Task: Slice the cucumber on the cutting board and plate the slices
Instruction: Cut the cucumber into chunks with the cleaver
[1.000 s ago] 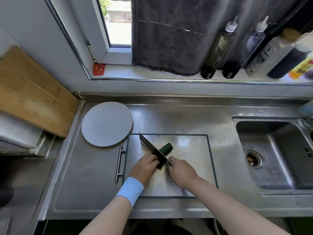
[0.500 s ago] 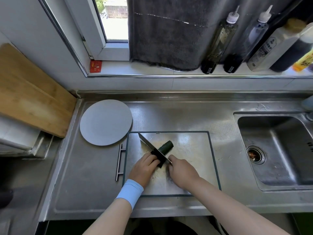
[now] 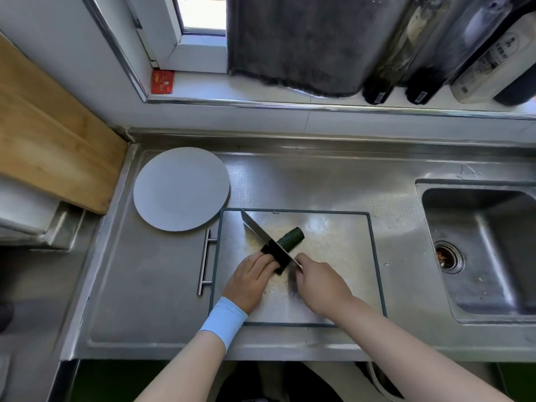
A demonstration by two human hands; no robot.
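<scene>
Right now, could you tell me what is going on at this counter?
A person is slicing a cucumber on the steel cutting board. The left hand holds down the cucumber's near end, while the right hand grips the knife, whose blade lies across the cucumber. The round plate sits just beyond the board's left corner, with no slices on it yet.

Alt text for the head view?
The left hand holds a dark cucumber on a steel cutting board while the right hand grips a knife across it. A grey plate lies beyond the board's left corner, a sink at right.
</scene>
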